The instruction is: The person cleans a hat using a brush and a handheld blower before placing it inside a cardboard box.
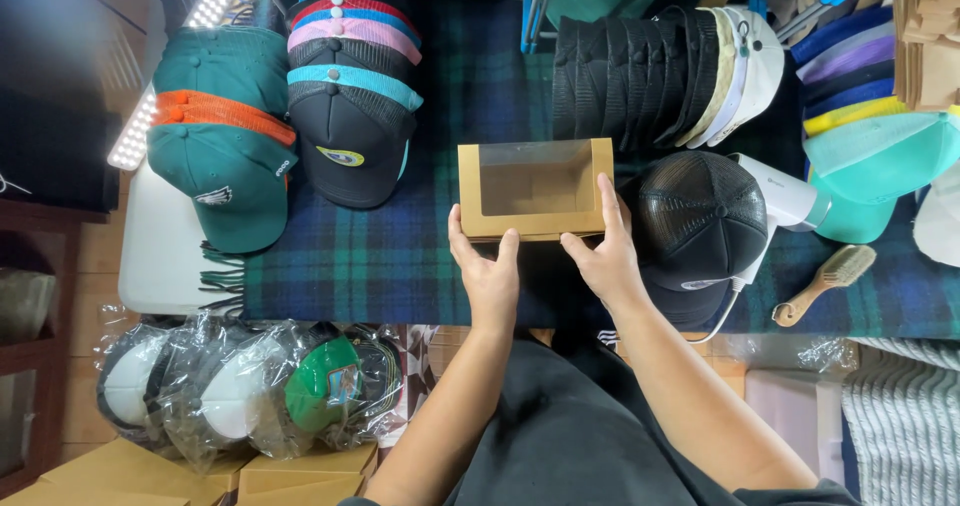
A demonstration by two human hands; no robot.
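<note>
Both hands' grip, left hand (487,276) and right hand (604,256), clasping kraft window box (535,189), black mesh cap (697,221) just right, bagged caps (250,386) nearer

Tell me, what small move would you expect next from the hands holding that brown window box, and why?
Probably easing the box's near flap open. Both the left hand and the right hand grip the near edge of the brown window box, which looks empty through its clear panel. A black mesh cap sits just right of it on the plaid cloth, so filling seems likely, though that is a guess.

Box (535,188) between cap stacks (352,96) — on blanket (400,256)
</note>
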